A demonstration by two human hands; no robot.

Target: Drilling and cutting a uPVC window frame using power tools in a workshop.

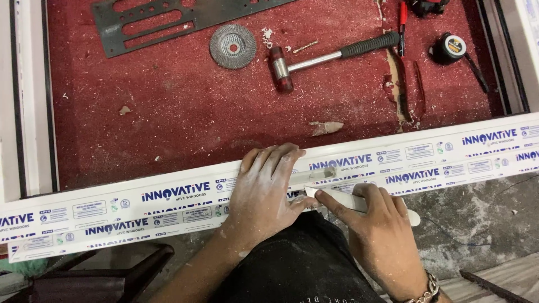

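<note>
Red felt bench (185, 112) littered with shavings

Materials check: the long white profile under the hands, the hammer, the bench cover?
White profile: looks like plastic, glossy, under a printed protective film. Hammer: bright metal shaft, ribbed black grip probably rubber, dark red head ends likely plastic. Bench cover: red, fuzzy, carpet-like fabric, dusted with white shavings.

— Where are your hands?
— My left hand (263, 193) lies flat on the profile (168, 205); my right hand (377, 235), just beside it, holds a tool (359, 203) against the slot (317, 175).
— And behind?
— Hammer (331, 56), with the disc (233, 46) to its left and the tape measure (451, 47) to its right.
</note>
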